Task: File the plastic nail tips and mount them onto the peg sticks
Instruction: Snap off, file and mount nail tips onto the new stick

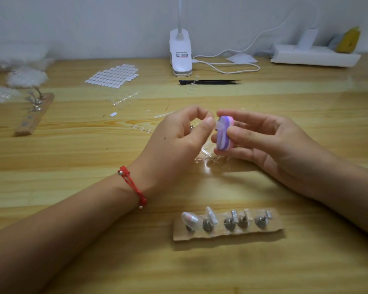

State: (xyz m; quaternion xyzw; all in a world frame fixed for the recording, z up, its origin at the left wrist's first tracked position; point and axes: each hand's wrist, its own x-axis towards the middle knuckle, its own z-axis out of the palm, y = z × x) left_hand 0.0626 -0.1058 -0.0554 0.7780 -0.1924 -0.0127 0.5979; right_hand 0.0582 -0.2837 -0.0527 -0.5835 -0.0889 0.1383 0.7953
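Observation:
My left hand (179,134) pinches a small clear nail tip (219,124) between thumb and forefinger, and the tip touches a purple and pink file block (224,133). My right hand (270,143) grips that block between thumb and fingers above the wooden table (94,187). Near the front lies a cardboard strip (227,234) with several metal peg sticks (243,220) standing in it. A clear nail tip (190,219) sits on the leftmost peg, and the peg beside it carries a second one (211,215).
Clear plastic sprues (210,160) lie under my hands, and more (125,98) lie farther back. A sheet of adhesive tabs (114,76), black tweezers (208,82), a white clip lamp (180,54) with its cable and a white box (314,56) stand at the back. A second peg strip (33,113) lies left.

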